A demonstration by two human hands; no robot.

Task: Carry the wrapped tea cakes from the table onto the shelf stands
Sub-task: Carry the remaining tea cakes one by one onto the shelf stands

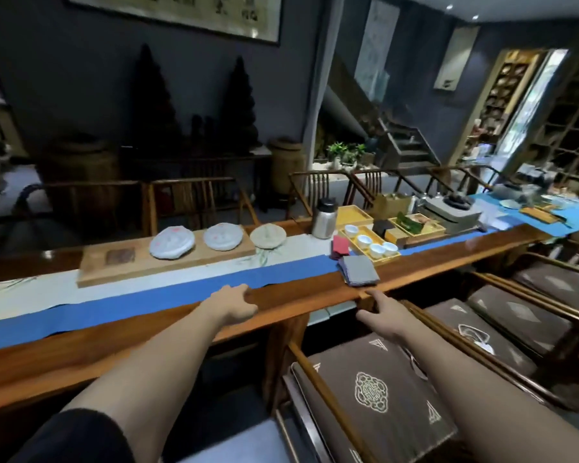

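On the long wooden table (281, 305), both of my hands were empty.

My left hand (234, 304) rested loosely curled at the near edge; my right hand (383, 315) hung relaxed below it. Two white paper-wrapped round tea cakes (172, 246) (224, 236) lay on a pale wooden board (168, 265), a tan-wrapped cake (268, 236) just beside it.

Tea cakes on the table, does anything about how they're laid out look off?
One thing: two white-wrapped tea cakes sit on the wooden board, but the tan one lies off its right end on the pale runner. Nothing looks spilled or torn. Both hands are empty.
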